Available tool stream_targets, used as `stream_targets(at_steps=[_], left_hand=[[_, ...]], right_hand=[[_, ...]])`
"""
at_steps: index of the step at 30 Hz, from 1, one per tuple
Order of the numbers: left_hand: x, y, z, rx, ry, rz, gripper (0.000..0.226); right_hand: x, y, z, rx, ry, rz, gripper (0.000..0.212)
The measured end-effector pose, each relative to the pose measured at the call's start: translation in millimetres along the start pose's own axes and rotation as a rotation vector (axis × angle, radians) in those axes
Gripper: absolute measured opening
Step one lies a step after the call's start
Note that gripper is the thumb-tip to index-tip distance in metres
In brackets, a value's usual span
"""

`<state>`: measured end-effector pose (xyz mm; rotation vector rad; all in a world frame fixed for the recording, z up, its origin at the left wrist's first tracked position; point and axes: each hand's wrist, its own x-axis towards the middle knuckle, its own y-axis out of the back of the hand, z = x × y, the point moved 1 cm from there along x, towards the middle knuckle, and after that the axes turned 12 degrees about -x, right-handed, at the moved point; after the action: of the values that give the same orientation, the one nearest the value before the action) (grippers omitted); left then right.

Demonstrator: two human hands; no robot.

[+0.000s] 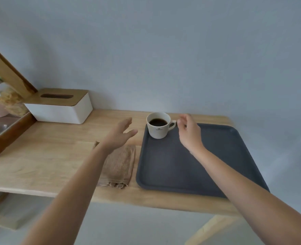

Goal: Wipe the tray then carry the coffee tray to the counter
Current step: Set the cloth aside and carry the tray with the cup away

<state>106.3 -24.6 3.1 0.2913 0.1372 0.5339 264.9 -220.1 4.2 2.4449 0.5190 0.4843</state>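
Note:
A dark grey tray [222, 156] lies on the right part of a light wooden table [45, 156]. A white cup of black coffee [158, 125] stands in the tray's far left corner, handle pointing right. My right hand [188, 132] hovers just right of the handle, fingers curled, holding nothing. A folded brown cloth [119, 167] lies on the table left of the tray. My left hand [121, 133] floats above the cloth's far end, fingers spread, empty.
A white tissue box with a wooden lid [61, 106] stands at the back left against the wall. A wood-framed mirror [4, 103] leans at the far left. The table's front edge runs below my forearms.

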Motion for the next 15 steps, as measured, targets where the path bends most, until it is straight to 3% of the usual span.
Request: stream_targets(at_steps=[2,5,9,15], left_hand=[[15.9,-24.8,0.6,-0.168,0.052,-0.036,0.080],[26.1,-42.2,-7.0,-0.257,0.055,-0.022,0.083],[30.2,-52.1,-12.7,-0.184,-0.072,0.048,0.050],[29.1,-58.1,-9.8,-0.109,-0.116,0.079,0.047]], right_hand=[[20.9,-8.6,13.7,0.037,-0.122,-0.156,0.034],[32.8,-25.1,24.9,0.123,-0.130,-0.304,0.035],[33.7,-31.3,26.8,0.259,-0.160,-0.329,0.035],[29.5,-16.0,29.1,0.307,-0.138,-0.318,0.034]])
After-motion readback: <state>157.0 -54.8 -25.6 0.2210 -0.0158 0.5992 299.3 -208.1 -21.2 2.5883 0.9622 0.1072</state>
